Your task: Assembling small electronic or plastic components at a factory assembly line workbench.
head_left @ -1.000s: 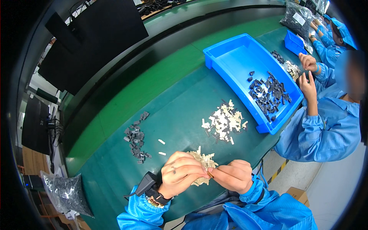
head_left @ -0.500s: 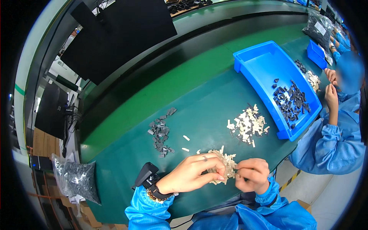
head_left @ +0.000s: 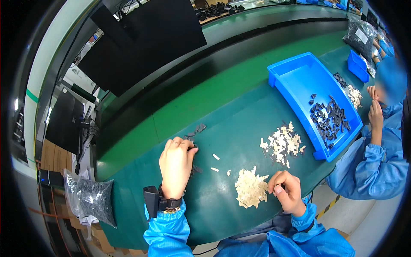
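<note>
My left hand (head_left: pixel 176 165) reaches over the pile of small dark grey plastic pieces (head_left: pixel 200 128) on the green table. Its fingers curl down among them, thumb close to the index finger; the fingertips are partly hidden. My right hand (head_left: pixel 287 192) is closed in a pinch just right of a heap of small cream-coloured strips (head_left: pixel 250 188). A tiny dark piece (head_left: pixel 279 185) shows between its thumb and finger, too small to make out fully. A few loose cream strips (head_left: pixel 215 157) lie between the two piles.
A mixed pile of cream and dark pieces (head_left: pixel 283 142) lies ahead of my right hand. Beyond stands a blue tray (head_left: pixel 295 92) holding black parts. A bag of dark parts (head_left: pixel 92 199) sits at the left edge. A co-worker (head_left: pixel 364 165) sits at the right.
My left hand has left the cream heap and moved left and away onto the dark grey pieces. My right hand stays beside the heap, still pinched.
</note>
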Available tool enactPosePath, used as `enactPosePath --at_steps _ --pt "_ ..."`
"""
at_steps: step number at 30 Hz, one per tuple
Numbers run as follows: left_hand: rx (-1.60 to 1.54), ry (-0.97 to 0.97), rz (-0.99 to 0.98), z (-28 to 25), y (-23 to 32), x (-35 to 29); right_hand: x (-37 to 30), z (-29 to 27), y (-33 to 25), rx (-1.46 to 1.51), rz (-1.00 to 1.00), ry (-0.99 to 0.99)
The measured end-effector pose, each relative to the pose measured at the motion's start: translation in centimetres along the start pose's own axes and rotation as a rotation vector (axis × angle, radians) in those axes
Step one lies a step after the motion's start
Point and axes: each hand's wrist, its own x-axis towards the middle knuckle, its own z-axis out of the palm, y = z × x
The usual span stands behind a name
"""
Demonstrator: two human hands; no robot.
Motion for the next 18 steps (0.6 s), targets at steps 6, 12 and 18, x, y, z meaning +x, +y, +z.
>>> enactPosePath --at_steps 6,12,18 --pt "0.047 -0.076 -0.032 1.3 -0.1 -0.5 -0.2 0.1 -0.4 -0.027 0.060 0.030" --pt "-0.246 0.015 0.100 0.9 0.9 0.3 -0.5 0.2 -0.4 -0.031 0.108 0.047" --pt "-1.203 -0.266 -0.119 -0.8 5.9 -1.1 -0.6 0.2 -0.3 0.009 0.164 0.027"
